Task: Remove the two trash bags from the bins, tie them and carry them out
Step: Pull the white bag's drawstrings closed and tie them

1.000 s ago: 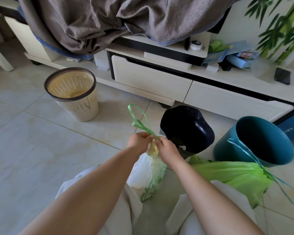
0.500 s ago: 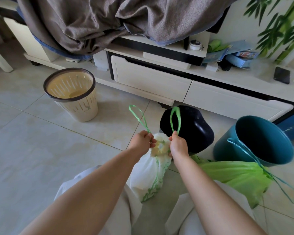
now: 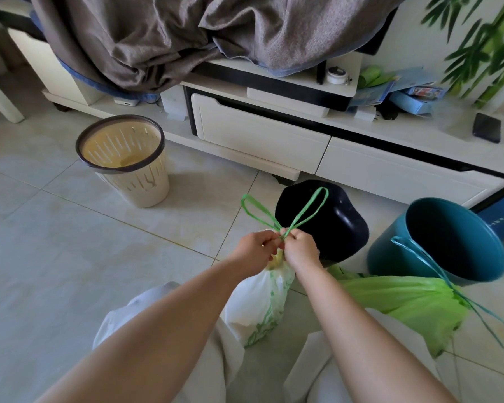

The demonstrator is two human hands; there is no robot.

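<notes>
A white trash bag (image 3: pixel 259 303) with green print stands on the floor between my knees. Its two green drawstring loops (image 3: pixel 285 215) cross above the bag's mouth. My left hand (image 3: pixel 256 250) and my right hand (image 3: pixel 301 251) meet at the crossing, each pinching a string. A green trash bag (image 3: pixel 410 303) lies on the floor to the right, its teal drawstring (image 3: pixel 454 289) trailing past it. A cream slotted bin (image 3: pixel 128 161) stands at the left and a teal bin (image 3: pixel 448 242) at the right, both without bags.
A black bin (image 3: pixel 341 225) sits tilted just behind my hands. A low white cabinet (image 3: pixel 274 138) with drawers runs along the back, with a grey blanket (image 3: pixel 186 33) draped over it. A dark phone (image 3: pixel 487 128) and small items lie on its right shelf.
My hands had drawn the two green loops apart above the bag. They have come together again and the loops now cross each other.
</notes>
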